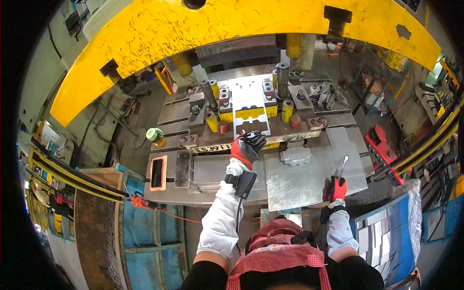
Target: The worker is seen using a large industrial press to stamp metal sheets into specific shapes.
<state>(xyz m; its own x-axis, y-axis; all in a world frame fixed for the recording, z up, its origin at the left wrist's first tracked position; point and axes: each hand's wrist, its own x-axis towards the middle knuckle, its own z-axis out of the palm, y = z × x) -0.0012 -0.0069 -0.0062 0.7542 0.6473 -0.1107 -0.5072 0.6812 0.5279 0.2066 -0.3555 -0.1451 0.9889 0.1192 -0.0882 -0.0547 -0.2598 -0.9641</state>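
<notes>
My left hand (249, 146), in a red and black glove, reaches to the press die. Its fingers close at the near end of a bright metal sheet (251, 126) with cut-out openings, which lies on the die between guide posts (282, 79). The glove hides the exact grip. To the right, my right hand (337, 189), gloved in the same colours, is closed around a slim metal tool (343, 166) with a shiny rounded end pointing away from me. This hand is at the right edge of a large flat metal plate (290, 186). Several small stepped metal pieces (296, 155) rest on the plate.
A yellow press beam (232, 21) arches over the die. Grey sheets (210, 171) lie stacked beside my left forearm. A bottle with a green lid (155, 137) stands at the left. Blue boxes (150, 222), a bin of cut strips (382, 237) and a red rack (382, 147) flank the table.
</notes>
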